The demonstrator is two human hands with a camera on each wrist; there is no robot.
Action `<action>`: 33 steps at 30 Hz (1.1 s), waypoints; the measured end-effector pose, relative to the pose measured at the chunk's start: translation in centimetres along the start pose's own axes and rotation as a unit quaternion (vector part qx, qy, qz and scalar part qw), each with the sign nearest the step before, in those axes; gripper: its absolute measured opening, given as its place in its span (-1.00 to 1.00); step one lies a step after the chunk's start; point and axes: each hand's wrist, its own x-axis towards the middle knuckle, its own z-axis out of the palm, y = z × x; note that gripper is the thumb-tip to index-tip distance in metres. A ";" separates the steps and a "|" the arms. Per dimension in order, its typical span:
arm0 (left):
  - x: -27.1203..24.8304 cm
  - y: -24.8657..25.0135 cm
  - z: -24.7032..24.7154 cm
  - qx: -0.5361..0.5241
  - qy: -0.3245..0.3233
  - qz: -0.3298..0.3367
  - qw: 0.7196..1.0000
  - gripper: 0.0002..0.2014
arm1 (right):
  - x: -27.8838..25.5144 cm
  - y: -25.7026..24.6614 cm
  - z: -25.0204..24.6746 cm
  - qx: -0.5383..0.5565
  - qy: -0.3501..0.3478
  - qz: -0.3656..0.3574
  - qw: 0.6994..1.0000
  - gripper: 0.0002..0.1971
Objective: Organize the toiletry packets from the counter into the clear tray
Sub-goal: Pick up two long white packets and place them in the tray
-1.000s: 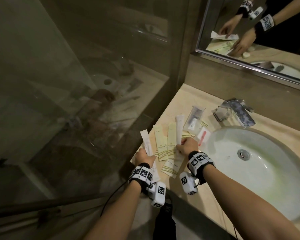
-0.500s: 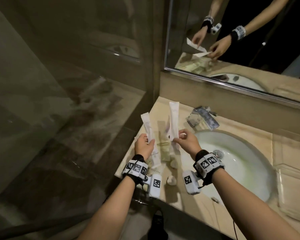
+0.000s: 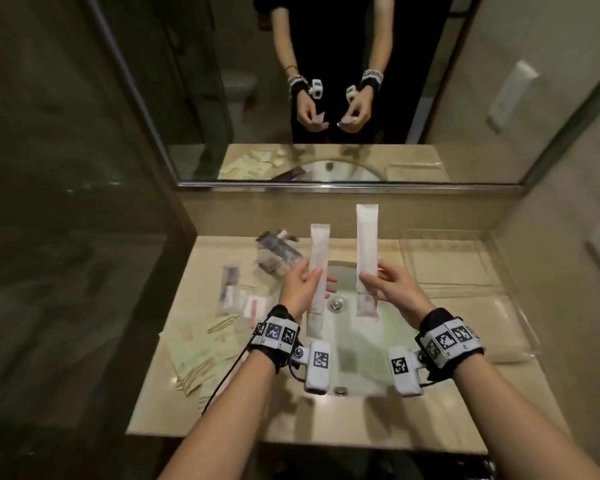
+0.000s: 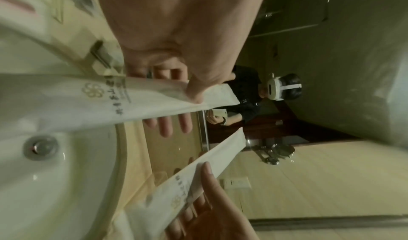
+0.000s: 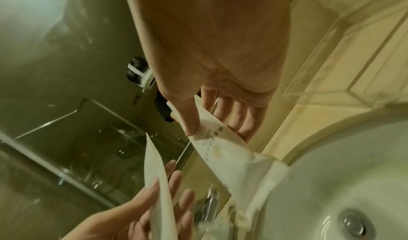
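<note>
My left hand (image 3: 307,278) pinches a long white packet (image 3: 318,251) upright above the basin, thumb in front and fingers behind. My right hand (image 3: 378,277) pinches a second long white packet (image 3: 367,244) the same way, a little higher. In the left wrist view the left packet (image 4: 141,102) crosses under my thumb and the right packet (image 4: 212,170) lies below it. The right wrist view has the right packet (image 5: 220,149) under my thumb. The clear tray (image 3: 465,271) stands on the counter to the right of the basin. Several more packets (image 3: 201,344) lie on the counter at left.
The white basin (image 3: 354,355) with its drain (image 3: 336,303) sits under my hands. The tap (image 3: 278,247) stands at the back left. A mirror (image 3: 326,88) covers the wall behind, and a glass shower wall (image 3: 66,237) closes off the left side.
Both hands have carried their packets rightward from the left counter to over the basin. The view has swung to face the mirror squarely, and the clear tray is now in view.
</note>
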 end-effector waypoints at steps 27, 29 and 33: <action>3.9 -5.9 20.9 -0.112 0.125 -0.174 0.970 -0.65 | 3.5 15.8 -24.5 -0.518 -0.005 0.064 0.853 -0.67; 4.3 -6.4 21.0 -0.115 0.129 -0.182 0.968 -0.66 | 4.0 16.3 -24.6 -0.557 -0.009 0.056 0.828 -0.62; 5.0 -7.6 21.6 -0.118 0.128 -0.201 0.964 -0.66 | 4.7 16.7 -24.4 -0.626 -0.086 0.067 0.772 -0.59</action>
